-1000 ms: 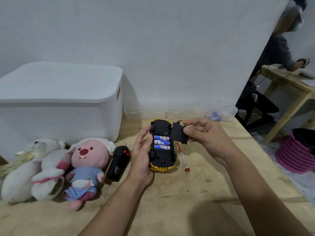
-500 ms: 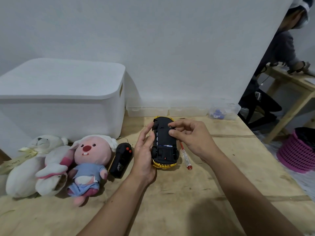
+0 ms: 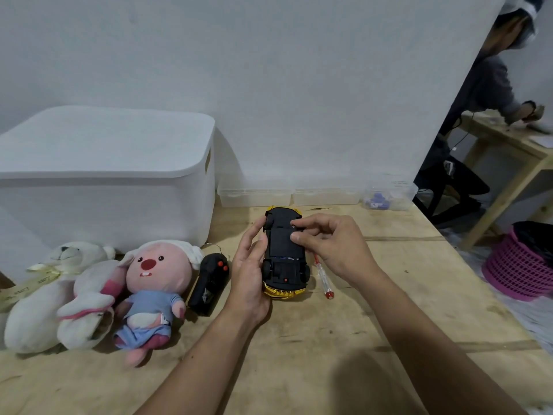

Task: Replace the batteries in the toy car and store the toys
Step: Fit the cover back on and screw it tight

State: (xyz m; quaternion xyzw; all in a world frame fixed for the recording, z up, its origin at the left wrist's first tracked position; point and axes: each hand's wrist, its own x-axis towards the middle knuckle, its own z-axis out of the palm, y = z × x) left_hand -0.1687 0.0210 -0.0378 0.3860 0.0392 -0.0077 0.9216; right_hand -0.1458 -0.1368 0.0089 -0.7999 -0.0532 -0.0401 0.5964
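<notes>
A yellow toy car (image 3: 283, 265) lies upside down on the wooden table (image 3: 344, 339), black underside up. My left hand (image 3: 250, 271) grips its left side. The fingertips of my right hand (image 3: 329, 244) press on the black battery cover (image 3: 281, 242), which lies over the compartment; a thin blue strip of batteries shows at its near edge. A small screwdriver (image 3: 323, 277) with a clear handle and red tip lies just right of the car. The black remote (image 3: 209, 280) with red buttons lies to the left.
A pink plush (image 3: 155, 292) and a white plush (image 3: 57, 295) lie at the left, before a lidded white storage box (image 3: 104, 175). Clear small containers (image 3: 299, 196) line the wall. A pink basket (image 3: 523, 265) stands on the floor at right, and another person sits at a far table.
My right hand brought the battery cover down from beside the car onto the compartment, hiding the three batteries. Its fingers now press on the cover. My left hand kept its hold.
</notes>
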